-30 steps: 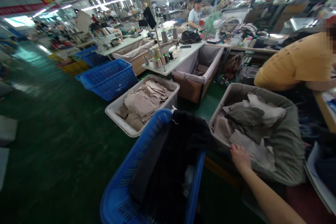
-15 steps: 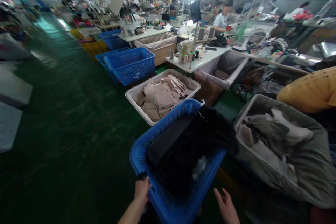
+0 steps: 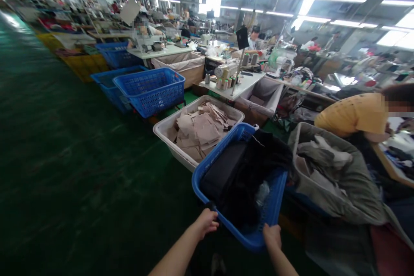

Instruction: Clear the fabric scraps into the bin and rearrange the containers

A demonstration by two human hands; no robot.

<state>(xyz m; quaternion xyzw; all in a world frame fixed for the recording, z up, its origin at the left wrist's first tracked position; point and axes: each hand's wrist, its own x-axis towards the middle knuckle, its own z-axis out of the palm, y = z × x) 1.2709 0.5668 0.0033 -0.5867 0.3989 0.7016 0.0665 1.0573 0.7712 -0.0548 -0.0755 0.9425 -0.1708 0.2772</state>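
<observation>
A blue plastic basket [image 3: 241, 235] with perforated walls stands tilted in front of me. Dark fabric [image 3: 239, 189] fills much of it, and a crumpled clear plastic piece [image 3: 262, 194] lies on its right side. My left hand [image 3: 207, 223] is closed at the near left corner, by a small black piece [image 3: 210, 206] on the rim; its exact hold is partly hidden. At the near right corner, my right hand [image 3: 272, 236] is closed on the basket's edge.
Beyond the basket, a white tub [image 3: 174, 153] holds beige cut pieces. A cloth-lined bin [image 3: 359, 181] stands at right, beside a person in a yellow shirt [image 3: 352, 112]. More blue baskets [image 3: 152, 95] and a sewing table [image 3: 239, 88] are farther back. Green floor [image 3: 80, 181] stretches left.
My right hand has gone from apart and open to closed on the basket's edge. The basket and left hand appear farther right in view, which has also turned right.
</observation>
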